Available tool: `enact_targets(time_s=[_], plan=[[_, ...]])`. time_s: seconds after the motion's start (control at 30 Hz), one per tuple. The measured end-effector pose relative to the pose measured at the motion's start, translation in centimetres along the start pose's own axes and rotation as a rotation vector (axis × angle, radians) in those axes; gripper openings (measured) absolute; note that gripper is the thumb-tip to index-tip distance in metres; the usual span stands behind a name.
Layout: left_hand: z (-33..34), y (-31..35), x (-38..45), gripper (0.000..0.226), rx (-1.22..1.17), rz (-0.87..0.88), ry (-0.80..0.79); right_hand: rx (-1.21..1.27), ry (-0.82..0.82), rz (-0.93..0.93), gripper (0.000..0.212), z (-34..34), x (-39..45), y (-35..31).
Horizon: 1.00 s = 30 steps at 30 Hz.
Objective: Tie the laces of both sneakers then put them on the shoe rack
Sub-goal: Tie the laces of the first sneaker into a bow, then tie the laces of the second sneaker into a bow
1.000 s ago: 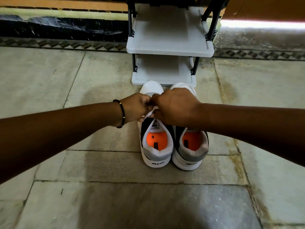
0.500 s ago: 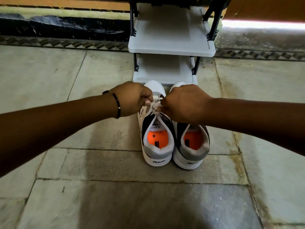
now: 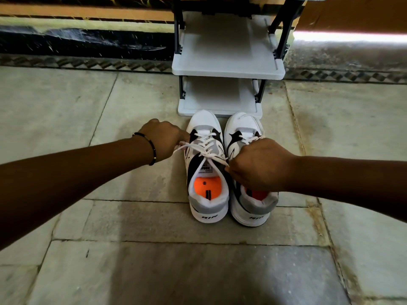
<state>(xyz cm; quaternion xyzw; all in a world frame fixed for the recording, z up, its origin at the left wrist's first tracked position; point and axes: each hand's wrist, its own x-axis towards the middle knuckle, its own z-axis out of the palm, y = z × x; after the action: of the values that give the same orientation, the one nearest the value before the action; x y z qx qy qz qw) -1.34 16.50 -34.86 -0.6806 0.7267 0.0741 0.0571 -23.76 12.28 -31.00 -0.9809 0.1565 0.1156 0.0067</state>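
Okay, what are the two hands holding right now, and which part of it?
Each hand, left hand and right hand, pinches one end of the left sneaker's lace, pulled apart sideways.

Head view, looking forward and down

1 wide-angle camera worn on the head faces the stone floor point(image 3: 110, 216) close below, both forearms reaching in from the lower corners toward the shoe rack point(image 3: 228, 71) ahead.
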Motion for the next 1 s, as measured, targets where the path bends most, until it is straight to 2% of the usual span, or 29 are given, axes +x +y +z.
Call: enact_targets(time_s=[0.1, 0.27, 0.43, 0.63, 0.73, 0.8, 0.9, 1.0], plan=[[0.6, -0.4, 0.1, 0.016, -0.123, -0.038, -0.056, 0.010, 0.104, -0.010, 0.036, -0.4, 0.1, -0.2], [1.0, -0.4, 0.6, 0.018, -0.286, -0.088, -0.100, 0.009, 0.074, -0.060, 0.034, -0.3, 0.2, -1.0], [0.8, 0.1, 1.2, 0.022, -0.291, -0.088, -0.093, 0.063, 0.120, -0.042, 0.035, -0.2, 0.2, -0.9], [0.7, 0.1, 1.1, 0.020, -0.373, -0.156, -0.113, 0.215, 0.041, 0.052, 0.034, 0.1, 0.3, -0.7], [1.0, 0.4, 0.4, 0.013, -0.405, -0.187, -0.030, 0.273, -0.075, 0.093, 0.033, -0.2, -0.4, -0.4], [1.1, 1.1, -0.3, 0.040, -0.423, -0.190, 0.038, 0.306, -0.145, 0.121, 0.035, -0.3, -0.9, 0.2], [0.5, 3.9, -1.4, 0.086, -0.508, -0.065, 0.106, 0.356, -0.139, 0.177, 0.022, -0.3, -1.7, 1.7], [1.1, 7.4, -2.5, 0.112, -0.598, -0.014, -0.087, 0.360, -0.080, 0.248, 0.013, 0.1, -2.4, 3.5]])
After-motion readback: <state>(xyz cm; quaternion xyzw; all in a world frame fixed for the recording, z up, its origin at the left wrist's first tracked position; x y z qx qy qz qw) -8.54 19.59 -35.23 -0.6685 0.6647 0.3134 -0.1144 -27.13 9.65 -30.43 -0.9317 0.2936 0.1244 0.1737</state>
